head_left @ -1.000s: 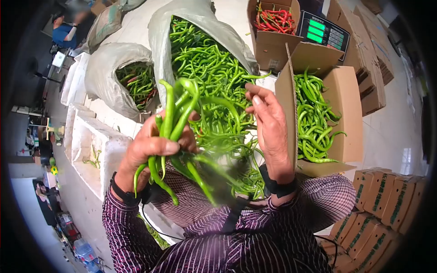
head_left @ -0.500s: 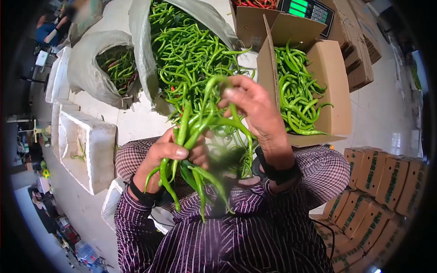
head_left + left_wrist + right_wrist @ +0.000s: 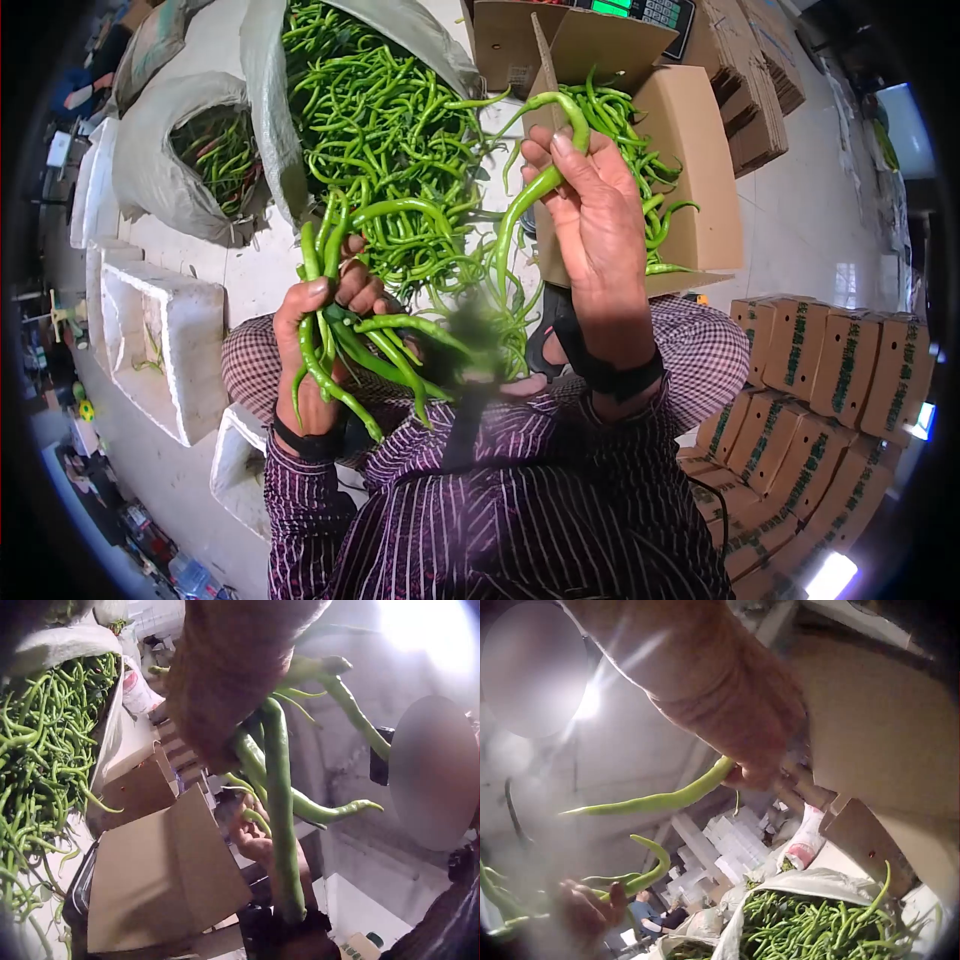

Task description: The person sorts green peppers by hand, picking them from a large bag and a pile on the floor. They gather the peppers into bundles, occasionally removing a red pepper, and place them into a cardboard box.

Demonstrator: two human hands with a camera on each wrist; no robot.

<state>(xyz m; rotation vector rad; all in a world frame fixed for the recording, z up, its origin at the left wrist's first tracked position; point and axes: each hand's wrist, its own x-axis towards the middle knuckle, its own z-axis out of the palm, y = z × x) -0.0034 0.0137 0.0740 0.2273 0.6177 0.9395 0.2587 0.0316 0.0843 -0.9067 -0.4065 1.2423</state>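
My left hand [image 3: 288, 328] grips a loose bunch of long green chili peppers [image 3: 345, 350], their ends sticking out above and below the fist. To the right and higher, my right hand [image 3: 605, 220] pinches one long curved green chili pepper [image 3: 518, 208] between thumb and fingers, in front of the open cardboard box [image 3: 695, 150]. This pepper shows apart from the bunch in the right wrist view, where its lower length [image 3: 660, 801] points left. Green peppers lie inside the box, partly hidden behind my right hand. A big sack [image 3: 268, 120] spills green peppers [image 3: 385, 130] onto the floor ahead.
A smaller sack [image 3: 140, 180] of mixed peppers stands at left, near white foam boxes [image 3: 190, 340]. Stacked printed cartons [image 3: 840, 360] fill the lower right. Flattened cardboard [image 3: 745, 90] and a scale [image 3: 662, 10] are beyond the box. Loose peppers [image 3: 512, 345] lie between my legs.
The right hand, empty at first, reached into the bunch, took one pepper and carried it right, up to the box. The left hand kept its bunch. The head view shifted.
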